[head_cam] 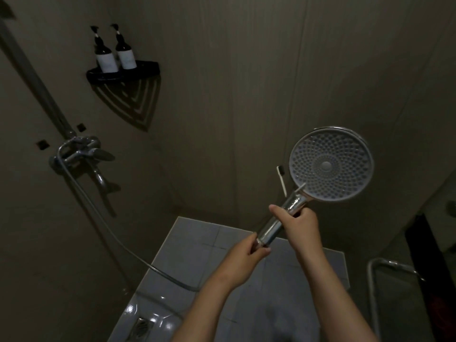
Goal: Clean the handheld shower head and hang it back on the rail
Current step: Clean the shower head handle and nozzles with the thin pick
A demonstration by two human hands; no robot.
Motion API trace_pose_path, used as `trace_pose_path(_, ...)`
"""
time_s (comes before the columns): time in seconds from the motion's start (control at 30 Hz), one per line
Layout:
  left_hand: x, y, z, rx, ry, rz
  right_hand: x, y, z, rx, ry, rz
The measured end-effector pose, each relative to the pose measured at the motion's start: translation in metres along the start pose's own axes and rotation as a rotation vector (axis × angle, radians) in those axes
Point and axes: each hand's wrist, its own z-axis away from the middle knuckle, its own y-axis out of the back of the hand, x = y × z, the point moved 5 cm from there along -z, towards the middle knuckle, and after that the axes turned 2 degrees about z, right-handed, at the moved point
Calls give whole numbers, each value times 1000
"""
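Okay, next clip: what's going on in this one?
A person stands in a shower stall holding the handheld shower head off the rail, with its spray face toward the camera. The right hand grips the chrome handle just below the head. The left hand pinches the handle's bottom end, where the hose joins. A small toothbrush sticks up beside the head, apparently held along with the handle. The head is not yet hung back.

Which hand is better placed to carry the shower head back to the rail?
Probably the right hand: it wraps the shower head mid-handle, just below the face, while the left hand only pinches the hose end.
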Motion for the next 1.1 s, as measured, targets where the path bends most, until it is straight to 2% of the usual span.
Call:
trace_pose_path(0.07, 2, -1, -1, -6, 28, -23, -3, -1, 1, -5, 16, 17)
trace_pose_path(0.23, 0, -6, 2, -151, 112, 30, -4, 2, -1, 9, 19, 60)
trace_pose_path(0.33, 7, -3, 2, -131, 48, -17, -7, 6, -3, 16, 29, 48)
trace_pose_path(0.63, 14, -2, -6, -85, -67, 139, -8, 16, -9, 54, 35, 61)
trace_pose_path(0.93, 10, -3, -5, 19, -68, 107, -12, 10, -5, 72, 52, 89)
trace_pose_path(1.0, 11, -3, -5, 5, -39, 94, -13, 10, -3, 85, 53, 100)
trace_pose_path(1.1, 13, -5, -3, -55, 16, 209, -15, 13, -1, 106, 60, 110)
